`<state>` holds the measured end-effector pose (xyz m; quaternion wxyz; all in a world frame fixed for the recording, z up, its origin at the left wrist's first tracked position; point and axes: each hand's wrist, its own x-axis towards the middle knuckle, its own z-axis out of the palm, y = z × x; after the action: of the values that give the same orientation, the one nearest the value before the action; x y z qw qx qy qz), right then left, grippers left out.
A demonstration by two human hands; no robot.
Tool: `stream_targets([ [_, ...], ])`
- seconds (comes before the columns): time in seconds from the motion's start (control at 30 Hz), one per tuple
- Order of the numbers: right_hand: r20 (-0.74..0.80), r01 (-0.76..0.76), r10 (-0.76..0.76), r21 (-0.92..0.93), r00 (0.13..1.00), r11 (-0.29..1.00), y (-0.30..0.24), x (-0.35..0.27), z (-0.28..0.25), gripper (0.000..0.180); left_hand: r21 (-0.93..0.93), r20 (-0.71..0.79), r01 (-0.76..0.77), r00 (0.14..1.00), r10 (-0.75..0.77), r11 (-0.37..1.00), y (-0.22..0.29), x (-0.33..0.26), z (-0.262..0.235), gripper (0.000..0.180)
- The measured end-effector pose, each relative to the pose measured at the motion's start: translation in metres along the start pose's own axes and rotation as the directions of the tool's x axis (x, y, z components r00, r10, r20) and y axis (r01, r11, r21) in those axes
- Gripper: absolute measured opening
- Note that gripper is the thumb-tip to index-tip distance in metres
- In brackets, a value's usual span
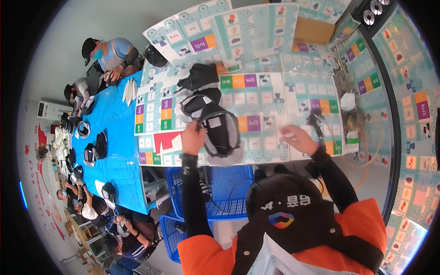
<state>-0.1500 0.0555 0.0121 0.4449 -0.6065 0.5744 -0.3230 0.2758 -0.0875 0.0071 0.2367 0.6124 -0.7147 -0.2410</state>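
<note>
My left hand (191, 138) grips the edge of a black and grey cap (222, 133) that rests on the table covered in printed sheets (256, 98). My right hand (299, 139) hovers to the right of the cap, fingers spread over the sheets and holding nothing that I can make out. More black and white caps (197, 103) lie just beyond the held one, and a black folded piece (200, 75) sits farther back.
Blue plastic crates (224, 192) stand below the table edge. A long blue-covered table (112, 137) at left holds several caps, with people seated along it. A small dark tool (315, 119) lies right of my right hand. A cardboard box (314, 30) is at the back.
</note>
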Motion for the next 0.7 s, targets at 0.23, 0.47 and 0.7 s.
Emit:
stream_targets([
  [0.23, 0.008, 0.148, -0.149, 0.023, 0.989, 0.989, -0.007, 0.052, 0.067, 0.024, -0.263, -0.049, 0.021, 0.998, -0.035, 0.964, 0.054, -0.124, 0.122, 0.031],
  [0.47, -0.023, 0.051, -0.047, 0.214, 0.999, 0.976, 0.038, 0.046, 0.069, 0.013, -0.609, -0.112, 0.089, 0.974, -0.197, 0.788, 0.068, -0.162, 0.139, 0.03],
  [0.7, 0.0, 0.004, -0.004, 0.262, 1.0, 0.965, 0.024, 0.046, 0.056, 0.012, -0.695, -0.227, 0.045, 0.933, -0.279, 0.717, 0.078, -0.158, 0.159, 0.009],
])
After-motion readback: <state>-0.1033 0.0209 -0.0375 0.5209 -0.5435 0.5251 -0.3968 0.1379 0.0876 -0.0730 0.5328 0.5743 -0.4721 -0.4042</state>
